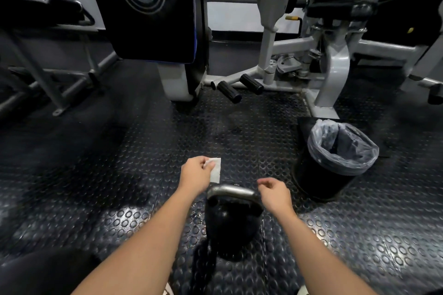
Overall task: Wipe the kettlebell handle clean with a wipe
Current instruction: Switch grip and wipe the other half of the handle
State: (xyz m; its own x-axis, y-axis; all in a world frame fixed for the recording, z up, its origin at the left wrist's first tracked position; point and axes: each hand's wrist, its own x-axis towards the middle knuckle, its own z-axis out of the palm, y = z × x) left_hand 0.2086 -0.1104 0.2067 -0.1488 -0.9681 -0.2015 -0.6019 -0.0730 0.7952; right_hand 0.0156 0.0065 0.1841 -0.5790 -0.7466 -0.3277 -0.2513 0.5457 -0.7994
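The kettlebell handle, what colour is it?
The kettlebell handle is shiny silver-grey metal, and the ball below is black. The head view shows it.

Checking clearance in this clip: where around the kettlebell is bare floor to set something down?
Bare studded mat lies left of the kettlebell and ahead of it, up to the machine's foot pegs. The right is tighter: the lined bin stands close.

A gym floor. Black rubber flooring with raised round studs covers the ground. Grey-framed exercise machines stand at the far side, one with black foot pegs and another with a large black pad at the far left. A black kettlebell stands on the near floor, with a lined waste bin to its right.
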